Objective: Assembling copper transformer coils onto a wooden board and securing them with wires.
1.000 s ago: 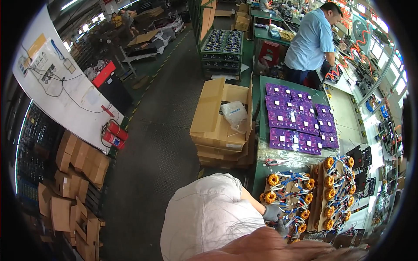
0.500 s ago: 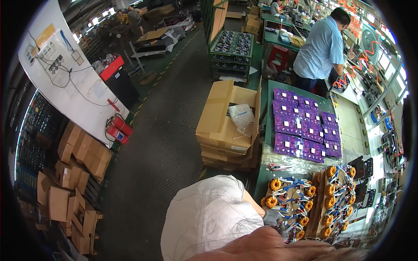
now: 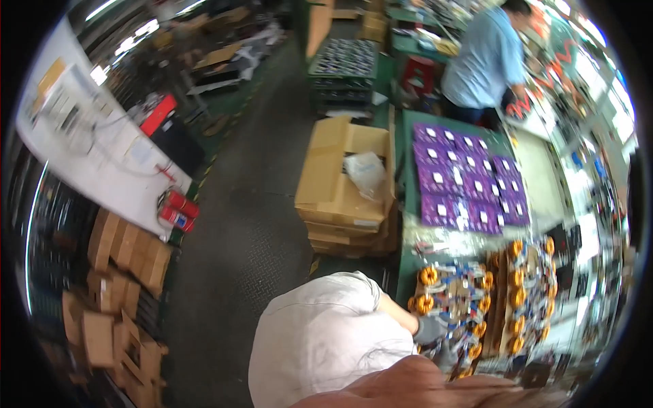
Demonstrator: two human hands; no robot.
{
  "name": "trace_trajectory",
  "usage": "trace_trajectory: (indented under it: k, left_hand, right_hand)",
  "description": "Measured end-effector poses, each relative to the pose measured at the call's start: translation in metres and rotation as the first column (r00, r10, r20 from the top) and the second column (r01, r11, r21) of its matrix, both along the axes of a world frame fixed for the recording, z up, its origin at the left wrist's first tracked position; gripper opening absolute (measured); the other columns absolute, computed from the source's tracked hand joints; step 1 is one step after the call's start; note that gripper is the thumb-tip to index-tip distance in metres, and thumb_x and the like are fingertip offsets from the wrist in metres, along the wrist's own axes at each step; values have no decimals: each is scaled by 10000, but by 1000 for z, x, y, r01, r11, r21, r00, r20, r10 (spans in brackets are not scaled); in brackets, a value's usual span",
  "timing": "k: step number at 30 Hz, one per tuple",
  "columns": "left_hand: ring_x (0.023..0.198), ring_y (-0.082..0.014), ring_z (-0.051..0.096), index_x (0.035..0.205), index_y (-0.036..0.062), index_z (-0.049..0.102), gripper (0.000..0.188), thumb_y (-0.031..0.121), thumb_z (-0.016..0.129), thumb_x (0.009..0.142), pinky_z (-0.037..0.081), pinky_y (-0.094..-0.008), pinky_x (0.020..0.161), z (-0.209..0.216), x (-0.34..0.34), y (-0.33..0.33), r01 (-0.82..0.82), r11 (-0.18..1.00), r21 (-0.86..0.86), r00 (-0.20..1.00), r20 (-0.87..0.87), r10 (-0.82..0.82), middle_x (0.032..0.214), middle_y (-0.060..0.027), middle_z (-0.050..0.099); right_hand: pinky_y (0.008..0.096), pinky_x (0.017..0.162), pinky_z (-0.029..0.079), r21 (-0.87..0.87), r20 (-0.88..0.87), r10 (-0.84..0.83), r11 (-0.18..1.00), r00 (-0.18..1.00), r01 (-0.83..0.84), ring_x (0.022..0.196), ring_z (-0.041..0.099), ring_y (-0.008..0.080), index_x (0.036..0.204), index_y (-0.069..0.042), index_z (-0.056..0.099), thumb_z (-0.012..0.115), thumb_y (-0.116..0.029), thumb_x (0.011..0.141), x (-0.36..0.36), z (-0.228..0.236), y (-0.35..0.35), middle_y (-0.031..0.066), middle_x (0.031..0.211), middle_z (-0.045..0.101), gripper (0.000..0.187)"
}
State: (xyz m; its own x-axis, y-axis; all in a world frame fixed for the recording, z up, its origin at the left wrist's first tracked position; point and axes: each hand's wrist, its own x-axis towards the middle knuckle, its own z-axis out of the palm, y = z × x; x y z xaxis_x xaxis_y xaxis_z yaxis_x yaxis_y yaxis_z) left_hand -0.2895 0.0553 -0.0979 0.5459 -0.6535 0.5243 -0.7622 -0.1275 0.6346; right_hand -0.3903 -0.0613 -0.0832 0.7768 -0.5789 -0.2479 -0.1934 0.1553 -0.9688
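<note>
My left hand [image 3: 429, 329], in a grey glove, reaches out from the white sleeve at the left edge of a group of orange copper-wound ring coils [image 3: 424, 303] with blue, white and red leads. Motion smears its fingers, so what they touch is not clear. Just below it is another grey-gloved patch, apparently my right hand [image 3: 446, 355], mostly hidden behind the skin-coloured shape at the lower edge. The coils lie in rows on brown cardboard. A brown cardboard strip [image 3: 500, 299] separates them from a second group of ring coils [image 3: 517, 297] on the right.
Purple circuit boards [image 3: 439, 179] with white squares lie in rows farther along the green bench [image 3: 408, 262]. Left of it stands an open carton [image 3: 320, 173] holding a clear plastic bag [image 3: 366, 173]. A co-worker in a blue shirt [image 3: 481, 61] stands beyond. Fire extinguishers [image 3: 178, 209] stand across the aisle.
The view has swung and blurred, shifting the far bench, carton and co-worker up and left in the picture. My left glove and wrist show a little more beside the coils.
</note>
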Motion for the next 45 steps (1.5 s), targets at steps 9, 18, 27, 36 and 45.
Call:
trace_trajectory:
  k: [9,18,27,36,45]
  left_hand:
    - [885,-339,620,1075,69,606,369,205,618,732,488,-404,792,21,50,9,302,864,403,922,-353,-158,961,-193,640]
    - [816,-130,603,1093,12,599,277,84,591,825,484,-263,718,44,130,48,22,966,259,399,-888,229,886,-78,658]
    - [923,-351,608,1205,73,500,392,147,517,821,485,-422,769,14,90,0,94,610,787,976,-194,100,971,-175,644]
    - [882,-274,640,1145,32,532,445,126,656,728,488,-374,770,-11,97,17,159,908,387,643,-739,202,940,-130,662]
    - [824,-198,636,1096,37,551,365,148,662,766,489,-315,731,28,85,15,130,834,537,840,-506,195,926,-87,659]
  right_hand:
    - [224,492,356,10,-248,-70,997,966,75,559,451,48,855,-50,674,658,-304,826,36,32,3,-49,641,527,256]
    - [201,395,207,-31,-14,-225,974,974,225,441,292,26,1056,-107,543,509,-432,912,8,62,-7,-74,573,359,358]
    - [234,578,328,-175,-101,-66,983,993,47,601,393,76,1043,-44,630,511,-410,917,31,69,19,-49,669,437,405]
    - [248,566,353,64,-222,44,997,974,-31,628,411,76,952,-22,640,546,-346,907,53,62,9,-17,668,493,341]
    - [259,567,389,-118,-331,57,988,942,-101,596,446,78,841,-18,642,638,-202,837,65,34,-15,-10,652,532,184]
